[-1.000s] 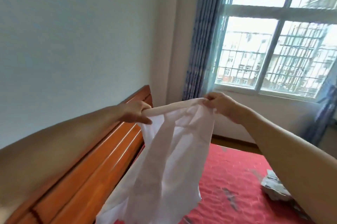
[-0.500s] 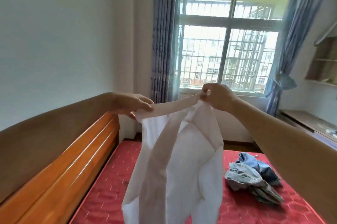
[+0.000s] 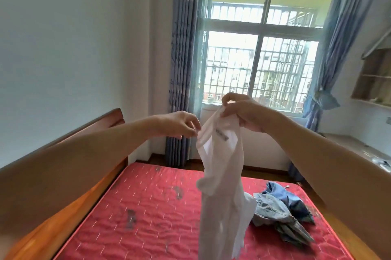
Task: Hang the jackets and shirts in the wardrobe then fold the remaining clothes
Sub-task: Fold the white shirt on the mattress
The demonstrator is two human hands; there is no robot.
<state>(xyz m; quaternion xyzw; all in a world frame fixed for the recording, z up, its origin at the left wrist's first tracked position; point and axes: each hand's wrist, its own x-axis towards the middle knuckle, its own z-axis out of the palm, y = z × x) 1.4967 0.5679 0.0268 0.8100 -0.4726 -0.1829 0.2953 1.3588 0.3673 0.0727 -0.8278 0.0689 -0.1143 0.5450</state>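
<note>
Hands: right hand (image 3: 243,113) grips white shirt (image 3: 220,175) at collar; left hand (image 3: 179,125) fingertips at collar edge, pinch uncertain. Shirt hangs straight down beneath right hand.

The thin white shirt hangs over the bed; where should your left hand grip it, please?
Pinch the upper left edge of the thin white shirt, coming from the left. The right hand bunches the top, so it hangs limp, that edge facing the left hand.
</note>
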